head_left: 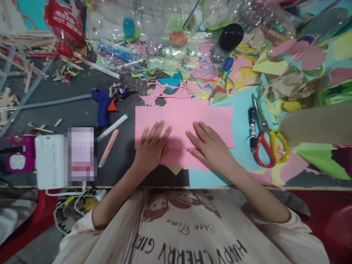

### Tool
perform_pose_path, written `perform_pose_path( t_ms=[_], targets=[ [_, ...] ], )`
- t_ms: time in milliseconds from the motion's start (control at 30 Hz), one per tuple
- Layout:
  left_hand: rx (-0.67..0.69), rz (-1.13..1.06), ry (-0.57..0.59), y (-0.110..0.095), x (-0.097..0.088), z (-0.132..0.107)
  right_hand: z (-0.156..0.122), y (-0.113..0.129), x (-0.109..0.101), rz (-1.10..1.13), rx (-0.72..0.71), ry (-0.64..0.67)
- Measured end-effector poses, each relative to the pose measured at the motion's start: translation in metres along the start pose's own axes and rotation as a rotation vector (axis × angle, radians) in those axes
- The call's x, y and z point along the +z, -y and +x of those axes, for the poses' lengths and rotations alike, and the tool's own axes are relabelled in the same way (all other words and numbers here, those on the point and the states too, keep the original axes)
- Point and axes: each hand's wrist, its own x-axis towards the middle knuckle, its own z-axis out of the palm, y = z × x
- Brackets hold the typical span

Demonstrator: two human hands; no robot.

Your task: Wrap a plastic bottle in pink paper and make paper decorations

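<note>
A sheet of pink paper [178, 121] lies flat in front of me, its shape like a wide cross with parts sticking out above and below. My left hand [151, 148] rests palm down on its left half, fingers spread. On the right half lies my right hand [211, 145], also flat with the fingers apart. Beneath the pink paper, a light blue sheet [209, 178] reaches out to the right. Right of my right hand are scissors [265, 135] with red and yellow handles, beside a black marker [252, 128].
A blue glue gun [106, 102] lies at left, near a white marker [114, 126] and a peach marker [108, 148]. A phone [82, 154] and white power bank [49, 161] sit by the front edge. Plastic bottles and paper scraps [203, 66] crowd the back.
</note>
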Motion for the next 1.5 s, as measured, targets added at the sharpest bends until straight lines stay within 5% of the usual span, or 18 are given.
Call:
perform_pose_path(
  t_ms=[600, 933, 1500],
  targets=[
    [-0.018, -0.024, -0.03, -0.001, 0.005, 0.0, -0.002, 0.01, 0.001, -0.043, 0.074, -0.021],
    [-0.035, -0.028, -0.009, -0.002, 0.004, 0.001, 0.0, 0.05, -0.004, 0.036, -0.136, -0.021],
    [-0.019, -0.019, 0.01, -0.002, 0.001, 0.002, -0.036, 0.026, -0.018, -0.105, -0.037, -0.071]
  ],
)
